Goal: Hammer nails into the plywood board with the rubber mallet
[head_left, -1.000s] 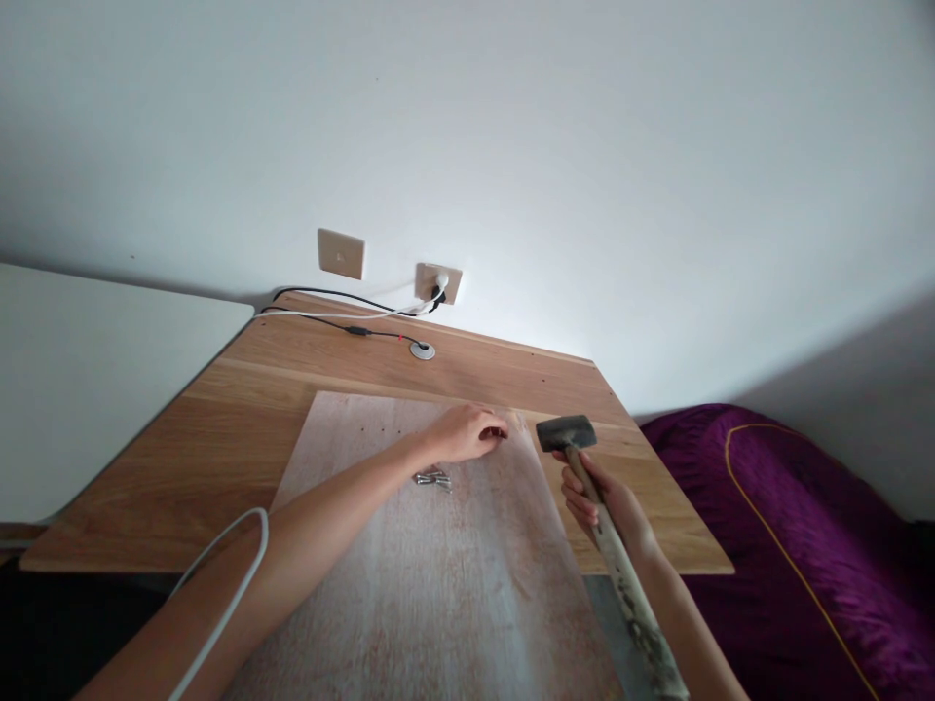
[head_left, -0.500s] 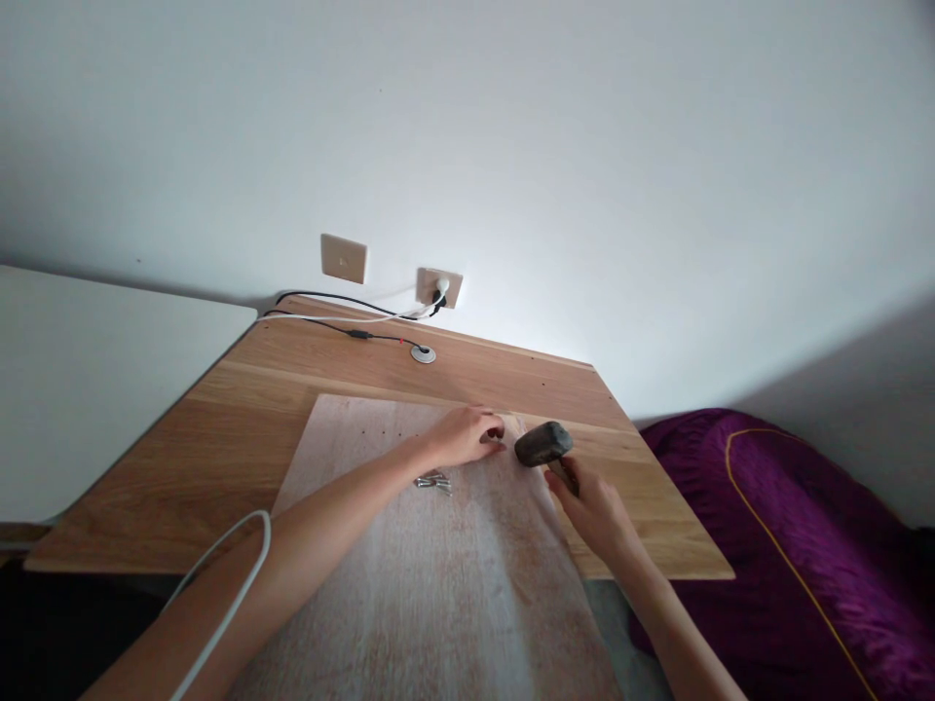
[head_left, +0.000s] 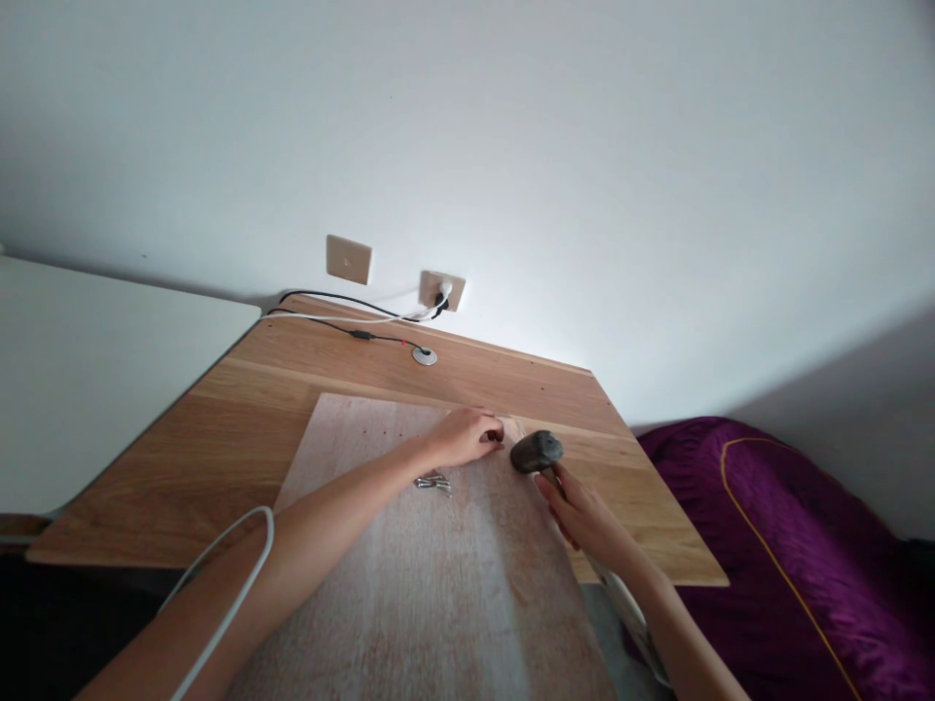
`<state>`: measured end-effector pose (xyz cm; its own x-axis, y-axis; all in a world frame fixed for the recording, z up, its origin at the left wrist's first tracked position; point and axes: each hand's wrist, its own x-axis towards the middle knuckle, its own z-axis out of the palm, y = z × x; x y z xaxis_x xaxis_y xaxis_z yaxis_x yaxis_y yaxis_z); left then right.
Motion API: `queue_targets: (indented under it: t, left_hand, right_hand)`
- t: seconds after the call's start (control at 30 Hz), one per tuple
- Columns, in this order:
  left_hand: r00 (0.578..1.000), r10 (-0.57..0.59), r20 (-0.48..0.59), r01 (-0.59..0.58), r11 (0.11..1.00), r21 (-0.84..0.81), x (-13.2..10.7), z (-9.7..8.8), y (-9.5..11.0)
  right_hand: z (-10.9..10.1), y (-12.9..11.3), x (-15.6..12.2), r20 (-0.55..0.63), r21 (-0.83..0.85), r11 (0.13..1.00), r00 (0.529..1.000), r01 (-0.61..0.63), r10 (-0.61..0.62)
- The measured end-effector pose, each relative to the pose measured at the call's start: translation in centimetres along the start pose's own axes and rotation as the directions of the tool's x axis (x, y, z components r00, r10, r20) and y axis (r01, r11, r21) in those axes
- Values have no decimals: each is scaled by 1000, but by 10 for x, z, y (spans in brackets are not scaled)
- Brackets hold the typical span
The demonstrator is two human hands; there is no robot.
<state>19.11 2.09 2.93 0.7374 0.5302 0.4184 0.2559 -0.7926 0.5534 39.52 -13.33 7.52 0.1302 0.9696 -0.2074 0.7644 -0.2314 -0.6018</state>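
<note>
My right hand (head_left: pixel 584 506) is wrapped round the handle of a mallet (head_left: pixel 537 452) with a dark, blocky head. The head hovers over the right edge of a pale whitish wooden board (head_left: pixel 453 555). Close by on its left, my left hand (head_left: pixel 469 437) rests at the board's far right part, thumb and fingers curled together in a pinch. Whatever sits between those fingertips is too small to make out. Several short metal screws or nails (head_left: pixel 434 483) lie in a small pile on the board, just below my left wrist.
Beneath the board is a wooden desk (head_left: pixel 241 409) with a cable grommet (head_left: pixel 425 356) and cables running to a wall socket (head_left: pixel 442 291). A white panel (head_left: pixel 117 389) stands at left. Purple fabric (head_left: pixel 766 545) covers something at right. A white cable (head_left: pixel 267 535) loops over my left forearm.
The mallet has shifted slightly left and down, closer to my left hand, with my right hand moving along. My left hand stays in its place on the board.
</note>
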Motion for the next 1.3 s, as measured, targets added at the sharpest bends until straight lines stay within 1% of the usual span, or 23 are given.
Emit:
queue_targets:
  t: [0.1,0.27,0.4,0.5,0.57,0.7,0.83,0.93,1.03,1.17,1.3]
  left_hand:
    - [1000,10,18,-10,1000,-23,1,1,-2]
    - [999,-6,41,8,998,-66,1,1,-2]
    - [999,-27,42,29,998,-53,-2,-3,1]
    - [998,-38,51,40,999,-36,-2,-5,2]
    - [998,-36,49,37,999,-22,-3,-5,3]
    - [998,-47,50,47,999,-9,-2,-4,3]
    - [997,-59,49,61,997,-54,-1,-2,1]
    - [998,-44,41,47,995,-90,1,1,-1]
    - [998,-24,58,30,993,-110,3,3,-2]
    - [996,-20,91,30,993,-110,1,1,-1]
    - [996,-65,65,70,993,-91,-2,-1,0]
  right_hand:
    - [-1,-1,4,-31,2,1000,1000,0,0]
    - [-4,-8,6,-93,15,1000,995,20,-19]
    - [-5,-21,9,-161,0,997,984,74,-74]
    - [-3,-29,14,-177,-32,991,975,129,-133]
    - [-1,-30,16,-181,-51,987,971,152,-159]
    - [-1,-18,13,-209,-59,991,970,116,-126]
    - [-2,0,8,-206,-42,997,976,67,-74]
    - [-2,4,7,-200,-31,998,978,50,-55]
    - [-4,-2,7,-195,-23,999,980,46,-50]
    - [-10,-17,7,-196,-22,997,978,70,-74]
    - [-8,-29,13,-202,-41,992,972,117,-123]
